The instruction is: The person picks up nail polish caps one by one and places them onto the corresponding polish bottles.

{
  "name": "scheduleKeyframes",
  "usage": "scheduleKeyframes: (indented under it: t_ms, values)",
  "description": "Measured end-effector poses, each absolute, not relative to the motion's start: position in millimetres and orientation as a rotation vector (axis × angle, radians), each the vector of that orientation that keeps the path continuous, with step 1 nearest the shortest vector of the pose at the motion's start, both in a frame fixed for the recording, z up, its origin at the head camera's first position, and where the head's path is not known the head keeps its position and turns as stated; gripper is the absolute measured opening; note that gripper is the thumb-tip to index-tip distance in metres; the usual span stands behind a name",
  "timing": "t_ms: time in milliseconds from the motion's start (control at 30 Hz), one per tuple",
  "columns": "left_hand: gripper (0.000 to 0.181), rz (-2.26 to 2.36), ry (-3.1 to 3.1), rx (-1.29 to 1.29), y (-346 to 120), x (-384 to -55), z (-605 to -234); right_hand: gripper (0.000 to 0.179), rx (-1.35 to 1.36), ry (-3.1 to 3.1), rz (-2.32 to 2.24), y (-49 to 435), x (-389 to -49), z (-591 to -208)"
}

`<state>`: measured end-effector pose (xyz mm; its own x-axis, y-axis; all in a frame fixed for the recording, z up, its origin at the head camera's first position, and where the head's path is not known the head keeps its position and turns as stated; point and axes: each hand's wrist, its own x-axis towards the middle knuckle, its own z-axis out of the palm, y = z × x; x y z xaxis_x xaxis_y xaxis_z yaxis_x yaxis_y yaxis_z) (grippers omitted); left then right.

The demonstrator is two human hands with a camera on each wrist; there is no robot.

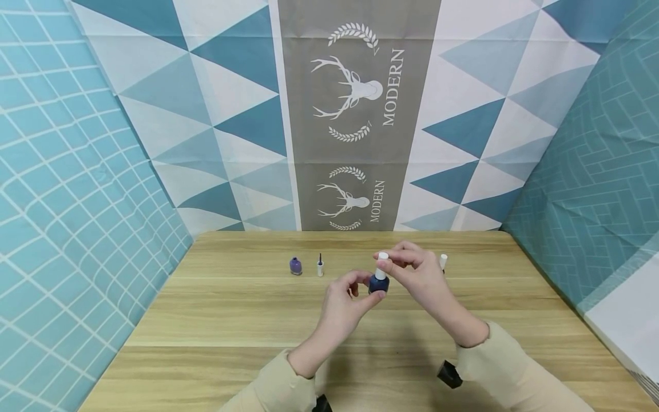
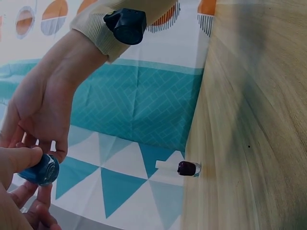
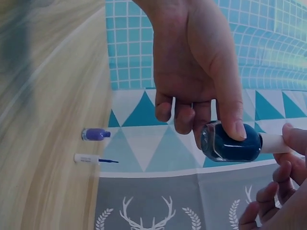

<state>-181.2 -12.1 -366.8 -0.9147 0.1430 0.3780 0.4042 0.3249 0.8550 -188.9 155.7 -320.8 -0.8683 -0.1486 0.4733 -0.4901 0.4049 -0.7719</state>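
Observation:
A dark blue nail polish bottle [image 1: 378, 285] is held up above the table, upright in the head view. My left hand [image 1: 344, 303] grips its glass body between thumb and fingers. The white cap [image 1: 381, 266] sits on the bottle's neck, pinched by the thumb and fingers of my right hand [image 1: 419, 274]. In the right wrist view, the left thumb presses on the blue glass [image 3: 230, 143] and the right fingertips hold the cap [image 3: 272, 143]. Whether the cap is screwed tight cannot be seen.
Left of the hands, an uncapped purple nail polish bottle [image 1: 296, 266] stands beside its white brush cap [image 1: 320, 268], brush pointing up. Another white-capped bottle [image 1: 443, 261] is partly hidden behind the right hand; its dark glass [image 2: 187, 168] shows in the left wrist view. Patterned cloth surrounds the wooden table [image 1: 231, 320].

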Motion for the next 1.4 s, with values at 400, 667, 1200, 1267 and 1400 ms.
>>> scheduleKeyframes:
  t_ms: [400, 667, 1200, 1267, 1400]
  values:
    - [0.063, -1.696, -2.366, -0.719, -20, -182, -360, 0.017, 0.626, -2.382, 1.443, 168, -190, -310]
    - [0.082, -1.603, -2.364, -0.818, -40, -190, -353, 0.019, 0.591, -2.399, 1.425, 185, -192, -306]
    - [0.082, -1.315, -2.424, -0.668, -91, -225, -368, 0.024, 0.508, -2.397, 1.506, 226, -188, -306]
    - [0.082, -1.311, -2.426, -0.658, -96, -229, -369, 0.024, 0.500, -2.405, 1.476, 231, -188, -308]
    - [0.083, -1.291, -2.433, -0.626, -107, -237, -373, 0.024, 0.460, -2.427, 1.411, 240, -188, -313]
